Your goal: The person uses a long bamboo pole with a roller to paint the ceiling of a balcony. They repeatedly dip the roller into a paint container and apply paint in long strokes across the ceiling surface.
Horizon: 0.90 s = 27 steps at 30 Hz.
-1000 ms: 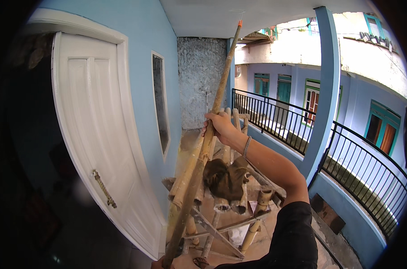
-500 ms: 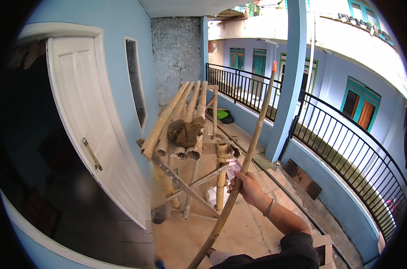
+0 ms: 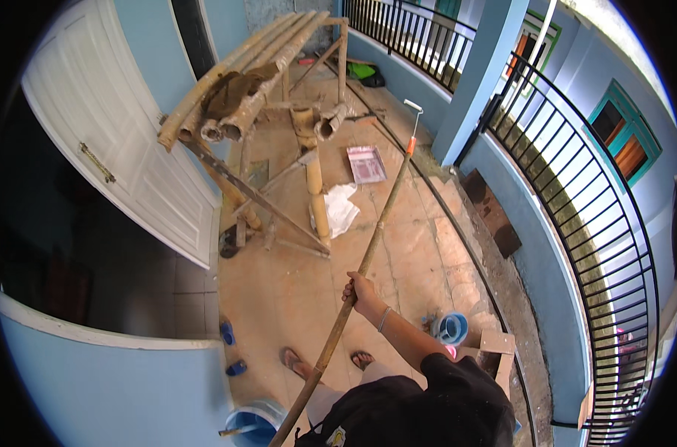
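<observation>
My right hand (image 3: 364, 290) is closed around a long bamboo pole (image 3: 383, 216), which slants from the lower edge up and away to the right. At its far end sits a paint roller (image 3: 413, 106) with a white sleeve and an orange handle (image 3: 411, 146). The roller is near the foot of the blue pillar (image 3: 478, 89), over the floor. Left of the pole lie a pink-stained paint tray (image 3: 367, 164) and a crumpled white bag or cloth (image 3: 341, 210). My left hand is out of view.
A bamboo trestle (image 3: 314, 190) bearing several bamboo poles and a brown cloth (image 3: 238, 93) stands ahead left, beside a white door (image 3: 115, 141). Blue buckets (image 3: 451, 328) sit at right and lower left (image 3: 260, 419). Blue slippers (image 3: 236, 368) lie near my feet. A black railing (image 3: 577, 171) borders the right.
The view has tilted down, bringing my feet and the buckets in. The pole's far end has come down from upright, and the roller is now clearly visible over the floor.
</observation>
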Available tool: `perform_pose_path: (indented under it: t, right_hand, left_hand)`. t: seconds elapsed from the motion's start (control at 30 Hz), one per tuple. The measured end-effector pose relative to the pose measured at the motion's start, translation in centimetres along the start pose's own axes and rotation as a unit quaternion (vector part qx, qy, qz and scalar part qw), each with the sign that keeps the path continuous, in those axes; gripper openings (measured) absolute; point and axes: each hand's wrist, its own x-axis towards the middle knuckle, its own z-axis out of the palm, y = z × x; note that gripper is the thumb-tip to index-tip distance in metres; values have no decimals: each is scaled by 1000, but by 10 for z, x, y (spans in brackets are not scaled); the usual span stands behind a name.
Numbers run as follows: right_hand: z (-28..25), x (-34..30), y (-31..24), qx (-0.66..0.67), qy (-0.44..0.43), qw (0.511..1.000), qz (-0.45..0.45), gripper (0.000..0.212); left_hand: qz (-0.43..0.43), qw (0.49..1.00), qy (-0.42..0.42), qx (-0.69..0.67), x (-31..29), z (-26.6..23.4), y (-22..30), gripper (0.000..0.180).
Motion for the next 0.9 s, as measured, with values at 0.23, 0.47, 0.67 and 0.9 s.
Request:
perform_pose_path:
  t: [0.23, 0.47, 0.67, 0.9]
  right_hand:
    - [-92, -33, 82, -63, 35, 989, 131, 24]
    - [-120, 60, 93, -98, 32, 990, 100, 17]
    - [-120, 125, 74, -130, 43, 989, 49, 23]
    - [-133, 61, 76, -201, 12, 978, -46, 26]
  left_hand:
    - [-120, 984, -126, 29, -180, 32, -25, 17]
    - [-84, 975, -201, 54, -178, 56, 65, 27]
    - [-38, 970, -238, -16, -86, 54, 188, 35]
    - [-104, 908, -387, -121, -37, 40, 263, 55]
